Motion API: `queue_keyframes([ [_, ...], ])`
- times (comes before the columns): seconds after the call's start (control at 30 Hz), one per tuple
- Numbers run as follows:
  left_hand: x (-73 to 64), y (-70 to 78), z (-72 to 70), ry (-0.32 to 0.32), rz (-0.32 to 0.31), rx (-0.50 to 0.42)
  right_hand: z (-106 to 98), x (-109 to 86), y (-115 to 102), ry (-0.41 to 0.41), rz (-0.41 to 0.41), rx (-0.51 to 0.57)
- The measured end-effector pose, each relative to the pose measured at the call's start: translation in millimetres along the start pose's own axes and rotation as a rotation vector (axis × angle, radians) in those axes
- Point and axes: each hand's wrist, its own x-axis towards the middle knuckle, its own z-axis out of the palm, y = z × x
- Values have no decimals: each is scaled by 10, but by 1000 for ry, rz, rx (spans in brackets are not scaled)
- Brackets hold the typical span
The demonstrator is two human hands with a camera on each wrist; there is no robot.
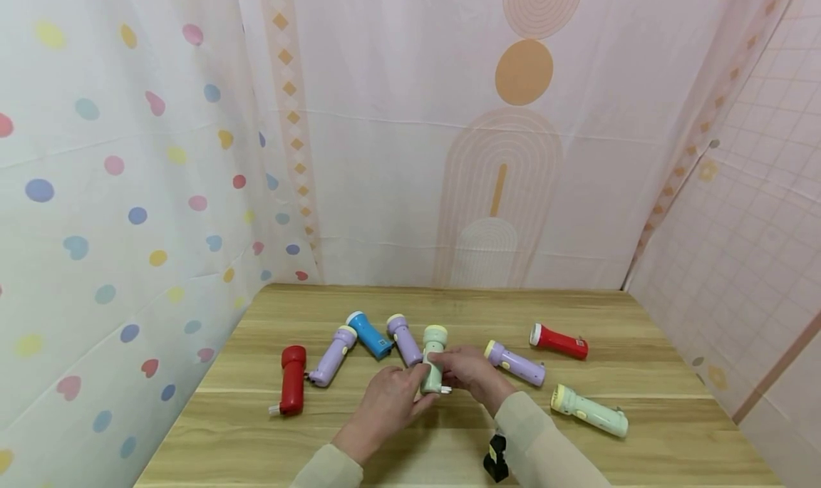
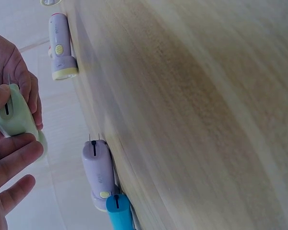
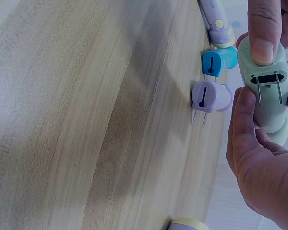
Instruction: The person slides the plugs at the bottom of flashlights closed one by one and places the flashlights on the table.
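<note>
A pale green flashlight [image 1: 434, 340] with a cream head ring is held between both hands above the wooden table, its head pointing away from me. My left hand [image 1: 391, 401] grips it from the left, thumb against its tail end. From the right, my right hand [image 1: 476, 376] holds its side with curled fingers. Two metal plug prongs stick out of the tail of the green flashlight [image 3: 273, 115] in the right wrist view. Just beyond the hands lies a purple flashlight [image 1: 403, 335], also with prongs out in the left wrist view.
Left on the wooden table [image 1: 218, 438] lie a blue flashlight [image 1: 370, 335], another purple one [image 1: 332, 357] and a red flashlight [image 1: 293, 381] with prongs out. To the right are a purple flashlight [image 1: 521, 367], a red one [image 1: 559, 341] and a green one [image 1: 593, 412]. Curtains surround the table.
</note>
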Motion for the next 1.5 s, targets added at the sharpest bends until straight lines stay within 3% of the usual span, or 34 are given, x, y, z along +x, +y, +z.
queue_keyframes([
  [0.53,-2,-14,19,27,14,12,3,4,-3,-9,-11,-9],
  [1.5,8,-21,-46,-51,15,-28,-8,-1,-12,-20,-16,-10],
])
